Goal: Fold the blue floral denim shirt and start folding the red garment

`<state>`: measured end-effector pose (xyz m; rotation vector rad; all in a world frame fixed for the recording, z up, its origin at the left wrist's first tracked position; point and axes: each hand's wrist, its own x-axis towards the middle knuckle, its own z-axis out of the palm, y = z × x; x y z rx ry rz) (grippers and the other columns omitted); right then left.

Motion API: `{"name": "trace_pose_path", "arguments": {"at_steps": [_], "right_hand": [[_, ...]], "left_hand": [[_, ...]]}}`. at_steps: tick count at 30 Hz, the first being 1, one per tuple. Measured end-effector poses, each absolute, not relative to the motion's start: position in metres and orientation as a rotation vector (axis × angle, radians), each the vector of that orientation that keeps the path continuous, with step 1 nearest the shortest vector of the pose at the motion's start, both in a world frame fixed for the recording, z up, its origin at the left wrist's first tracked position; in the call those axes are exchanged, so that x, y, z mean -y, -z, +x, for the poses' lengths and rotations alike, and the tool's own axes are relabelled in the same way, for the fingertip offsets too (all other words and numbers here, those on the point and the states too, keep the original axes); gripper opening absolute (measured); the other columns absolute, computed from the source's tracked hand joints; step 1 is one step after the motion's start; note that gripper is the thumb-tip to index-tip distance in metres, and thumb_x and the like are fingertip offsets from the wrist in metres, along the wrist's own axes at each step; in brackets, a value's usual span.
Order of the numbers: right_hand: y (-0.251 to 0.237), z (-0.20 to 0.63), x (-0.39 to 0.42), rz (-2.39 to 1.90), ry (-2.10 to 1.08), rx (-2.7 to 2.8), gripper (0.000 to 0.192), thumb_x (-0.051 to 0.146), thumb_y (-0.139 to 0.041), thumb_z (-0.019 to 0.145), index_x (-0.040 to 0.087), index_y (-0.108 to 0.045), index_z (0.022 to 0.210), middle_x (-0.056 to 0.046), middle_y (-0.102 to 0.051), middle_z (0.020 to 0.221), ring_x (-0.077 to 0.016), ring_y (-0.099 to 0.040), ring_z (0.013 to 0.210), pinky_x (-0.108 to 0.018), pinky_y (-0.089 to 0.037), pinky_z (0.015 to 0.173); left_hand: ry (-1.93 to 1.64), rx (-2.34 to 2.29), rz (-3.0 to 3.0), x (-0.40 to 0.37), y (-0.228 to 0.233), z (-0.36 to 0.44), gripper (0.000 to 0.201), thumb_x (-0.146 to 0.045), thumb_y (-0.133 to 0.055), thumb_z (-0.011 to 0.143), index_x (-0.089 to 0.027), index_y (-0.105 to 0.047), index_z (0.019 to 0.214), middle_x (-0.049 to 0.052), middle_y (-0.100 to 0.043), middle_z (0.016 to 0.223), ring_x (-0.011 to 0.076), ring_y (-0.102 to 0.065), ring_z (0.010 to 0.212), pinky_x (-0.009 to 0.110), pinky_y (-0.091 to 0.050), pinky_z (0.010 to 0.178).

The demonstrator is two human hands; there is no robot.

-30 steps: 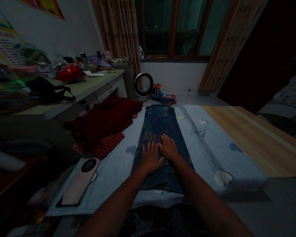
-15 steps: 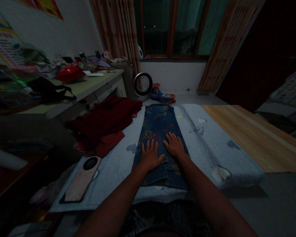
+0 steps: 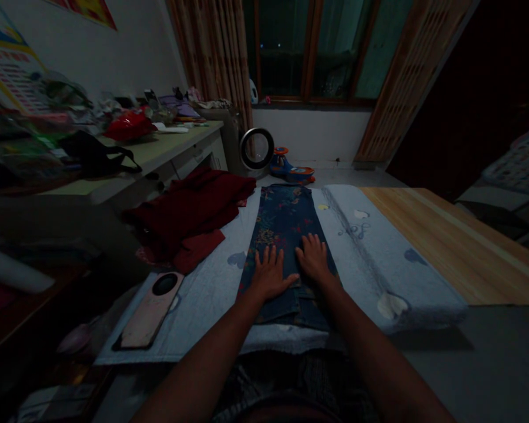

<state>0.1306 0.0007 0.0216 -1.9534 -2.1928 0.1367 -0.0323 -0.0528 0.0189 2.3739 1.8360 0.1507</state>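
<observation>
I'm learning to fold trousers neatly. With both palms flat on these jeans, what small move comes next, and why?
Probably slide both hands apart toward the far hem, smoothing the jeans: they lie lengthwise on the blue mat, legs stacked, palms flat mid-length.

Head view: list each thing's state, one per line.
Jeans: folded lengthwise, flat on blanket.
Left hand: open, flat on jeans.
Right hand: open, flat on jeans.
Red cloth: crumpled.
Phone: face down.
Blanket: spread out.
</observation>
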Motion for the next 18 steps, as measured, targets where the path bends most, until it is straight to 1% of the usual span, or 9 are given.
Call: {"name": "trace_pose_path", "arguments": {"at_steps": [2, 4, 6, 9, 12, 18], "right_hand": [[-0.021, 0.121, 0.004, -1.840, -0.251, 2.274, 0.055, 0.041, -0.029, 0.098, 0.016, -0.036, 0.147, -0.011, -0.027, 0.157, -0.0257, -0.019, 0.146, -0.046, -0.016, 0.115], [-0.020, 0.117, 0.009, -1.750, -0.294, 2.354, 0.054, 0.041, -0.030, 0.099, 0.017, -0.037, 0.146, -0.010, -0.028, 0.157, -0.0240, -0.022, 0.145, -0.043, -0.018, 0.115], [-0.017, 0.120, 0.012, -1.705, -0.270, 2.394, 0.054, 0.041, -0.031, 0.099, 0.017, -0.038, 0.146, -0.010, -0.029, 0.156, -0.0238, -0.024, 0.144, -0.042, -0.020, 0.115], [-0.014, 0.128, 0.015, -1.693, -0.203, 2.418, 0.054, 0.043, -0.031, 0.099, 0.019, -0.036, 0.147, -0.009, -0.030, 0.156, -0.0246, -0.026, 0.143, -0.042, -0.021, 0.114], [-0.013, 0.135, 0.017, -1.709, -0.158, 2.429, 0.056, 0.046, -0.031, 0.099, 0.021, -0.034, 0.148, -0.009, -0.029, 0.156, -0.0254, -0.026, 0.143, -0.044, -0.020, 0.114], [-0.012, 0.144, 0.024, -1.757, -0.095, 2.439, 0.060, 0.052, -0.029, 0.098, 0.021, -0.032, 0.149, -0.008, -0.030, 0.156, -0.0273, -0.025, 0.143, -0.045, -0.020, 0.114]], "left_hand": [[-0.139, -1.806, 2.382, 0.052, -0.019, -0.034, 0.096, -0.077, -0.027, 0.084, -0.011, -0.019, 0.153, 0.020, -0.014, 0.159, 0.0372, -0.006, 0.147, 0.061, -0.004, 0.114], [-0.120, -1.760, 2.381, 0.051, -0.019, -0.036, 0.102, -0.080, -0.030, 0.081, -0.010, -0.016, 0.153, 0.020, -0.012, 0.159, 0.0370, -0.003, 0.147, 0.062, -0.003, 0.114], [-0.104, -1.715, 2.370, 0.050, -0.019, -0.038, 0.108, -0.084, -0.031, 0.077, -0.010, -0.014, 0.153, 0.021, -0.011, 0.159, 0.0366, -0.001, 0.147, 0.062, -0.001, 0.113], [-0.098, -1.669, 2.350, 0.048, -0.019, -0.041, 0.113, -0.087, -0.032, 0.073, -0.010, -0.012, 0.153, 0.021, -0.008, 0.159, 0.0356, 0.002, 0.147, 0.062, 0.003, 0.113], [-0.114, -1.655, 2.337, 0.047, -0.020, -0.042, 0.114, -0.088, -0.032, 0.072, -0.011, -0.014, 0.153, 0.021, -0.007, 0.159, 0.0353, 0.002, 0.147, 0.062, 0.004, 0.113], [-0.125, -1.668, 2.333, 0.048, -0.019, -0.042, 0.110, -0.087, -0.034, 0.074, -0.013, -0.015, 0.153, 0.019, -0.009, 0.160, 0.0362, 0.000, 0.147, 0.062, 0.003, 0.113]]}}
